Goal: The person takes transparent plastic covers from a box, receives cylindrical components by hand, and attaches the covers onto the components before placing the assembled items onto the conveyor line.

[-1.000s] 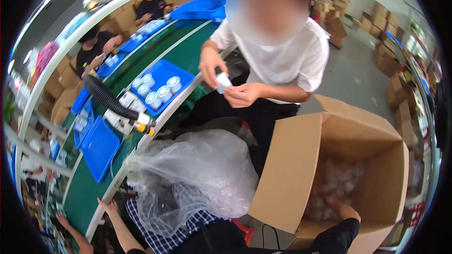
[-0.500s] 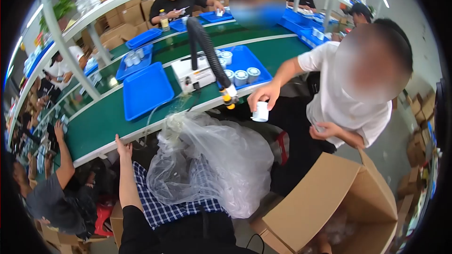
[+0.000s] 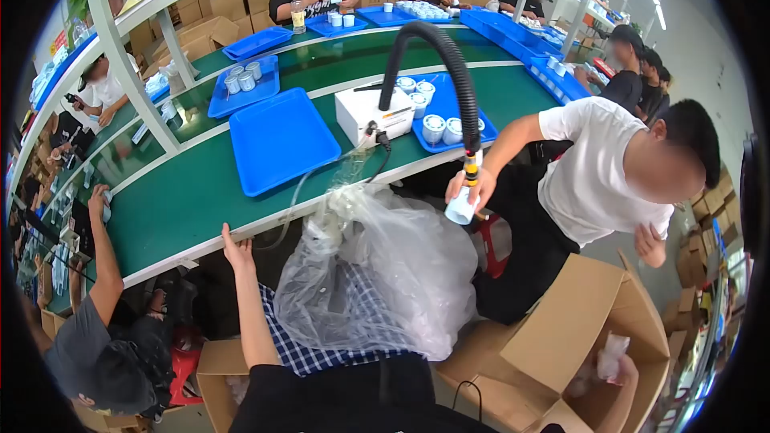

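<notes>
My left hand [image 3: 238,253] rests against the front edge of the green worktable [image 3: 172,228], its fingers apart and nothing in them. Low on the right, my right hand [image 3: 624,372] is inside an open cardboard box [image 3: 553,329], closed on a whitish, translucent plastic-wrapped piece [image 3: 613,355]. What is inside the wrapping I cannot make out. A large clear plastic bag [image 3: 417,273] lies over my lap and the checked cloth [image 3: 293,345], between my two arms.
Across from the box, a co-worker's hand [image 3: 472,192] holds a white cup [image 3: 460,208] under a black flexible hose [image 3: 461,80] from a white machine [image 3: 373,116]. Blue trays [image 3: 281,144], one with several white cups [image 3: 434,128], stand on the table. Another co-worker [image 3: 92,345] sits at left.
My right hand has risen into clearer view inside the box with the plastic-wrapped piece. The co-worker has brought the white cup up under the hose end. My left hand stays at the table edge.
</notes>
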Available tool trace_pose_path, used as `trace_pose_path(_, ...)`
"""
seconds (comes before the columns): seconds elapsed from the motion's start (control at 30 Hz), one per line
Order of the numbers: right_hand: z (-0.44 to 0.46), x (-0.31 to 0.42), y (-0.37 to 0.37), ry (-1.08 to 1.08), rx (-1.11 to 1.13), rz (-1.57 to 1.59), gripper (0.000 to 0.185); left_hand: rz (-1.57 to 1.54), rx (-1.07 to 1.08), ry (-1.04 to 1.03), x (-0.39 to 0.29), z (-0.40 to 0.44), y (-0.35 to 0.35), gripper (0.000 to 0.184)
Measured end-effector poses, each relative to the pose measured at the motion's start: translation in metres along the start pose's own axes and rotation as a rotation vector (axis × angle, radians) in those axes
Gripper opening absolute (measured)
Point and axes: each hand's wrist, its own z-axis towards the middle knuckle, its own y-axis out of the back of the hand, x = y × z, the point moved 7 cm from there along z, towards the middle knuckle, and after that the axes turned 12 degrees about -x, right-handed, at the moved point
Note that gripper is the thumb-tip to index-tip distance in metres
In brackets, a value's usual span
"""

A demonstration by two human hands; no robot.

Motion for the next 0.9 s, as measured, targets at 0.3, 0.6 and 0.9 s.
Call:
trace_pose_path(0.3,-0.089,0.127,-0.262,0.235,0.374,-0.159,0.051,0.027,0.060,-0.018,-0.003,-0.013,-0.003,0.059)
trace_pose_path(0.6,-0.198,0.256,-0.568,1.017,1.087,-0.404,0.041,0.217,0.664,0.343,0.003,-0.149,-0.016,0.050)
trace_pose_path(0.9,-0.209,0.301,-0.814,1.201,1.231,-0.364,0.033,-0.009,0.807,0.035,-0.072,-0.121,-0.139,0.041)
